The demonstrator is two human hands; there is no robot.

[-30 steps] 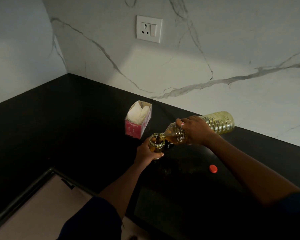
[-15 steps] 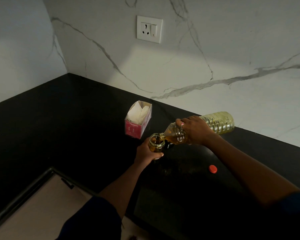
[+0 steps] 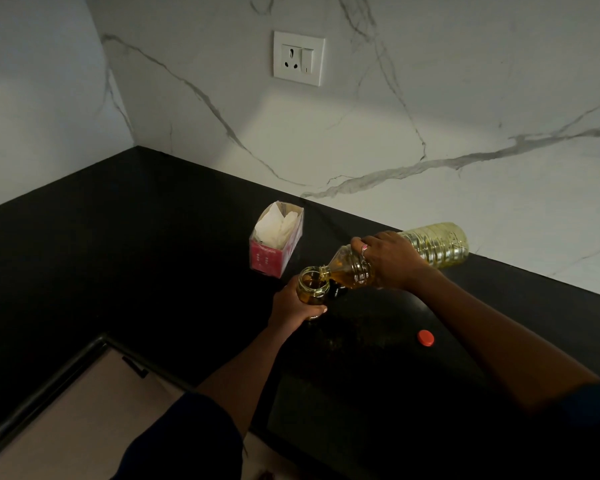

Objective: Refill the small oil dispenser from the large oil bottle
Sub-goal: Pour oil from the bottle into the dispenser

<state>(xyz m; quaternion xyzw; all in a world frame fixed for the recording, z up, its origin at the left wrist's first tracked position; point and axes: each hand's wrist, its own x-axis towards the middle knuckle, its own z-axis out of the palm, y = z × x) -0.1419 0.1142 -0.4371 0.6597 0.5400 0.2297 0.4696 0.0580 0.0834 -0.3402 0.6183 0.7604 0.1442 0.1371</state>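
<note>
A small glass oil dispenser (image 3: 313, 284) with an open mouth stands on the black counter, partly filled with amber oil. My left hand (image 3: 293, 304) grips its side from the left. My right hand (image 3: 392, 259) grips the large clear oil bottle (image 3: 437, 242) around its upper body, tipped almost level, with the bottle's neck at the dispenser's rim. Yellow oil fills the bottle's lower side. The bottle's red cap (image 3: 425, 338) lies on the counter to the right, near my right forearm.
A pink open box of white tissues (image 3: 277, 242) stands just behind the dispenser. A small dark lid-like object (image 3: 338, 291) sits right of the dispenser. The black counter (image 3: 136, 244) wraps an L-corner against marble walls with a white socket (image 3: 298, 58). The counter's edge drops off at lower left.
</note>
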